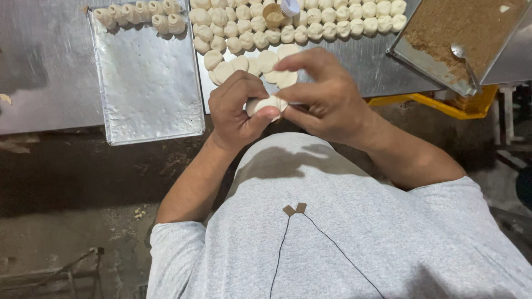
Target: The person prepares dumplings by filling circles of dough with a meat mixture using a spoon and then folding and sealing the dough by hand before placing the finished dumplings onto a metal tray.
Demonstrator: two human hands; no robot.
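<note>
Both my hands hold one pale dough piece point(267, 103) in front of my chest, just off the table's near edge. My left hand point(238, 111) cups it from below with the thumb on top. My right hand point(321, 94) pinches its right side with fingertips. Just beyond the hands lie a few flat round dough discs point(269, 58) on a metal tray point(354, 61), and behind them several rows of folded dumplings point(332, 25).
A second metal tray point(149, 83) at the left carries a short row of dumplings point(144, 14) along its far edge. A tilted pan of brown filling point(460, 27) sits at the right over a yellow crate point(438, 102). A small cup point(274, 14) stands among the dumplings.
</note>
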